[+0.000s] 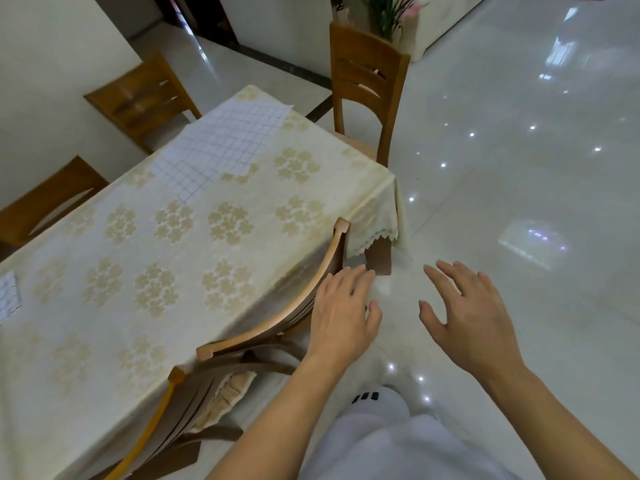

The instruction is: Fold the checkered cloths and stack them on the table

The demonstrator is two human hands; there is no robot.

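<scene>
A white checkered cloth (223, 143) lies spread flat at the far end of the table (138, 271), one corner folded toward me. A second checkered cloth (7, 294) shows only partly at the left edge of the view. My left hand (341, 311) hovers with relaxed fingers over the floor, just right of a chair back. My right hand (465, 313) is held out beside it, fingers spread, holding nothing. Both hands are off the table and well away from the cloths.
A cream flowered tablecloth covers the table. Wooden chairs stand around it: one tucked in at the near side (277, 320), another nearer me (166, 417), one at the far end (367, 88), two on the left (142, 98). Glossy tiled floor (519, 168) stretches to the right.
</scene>
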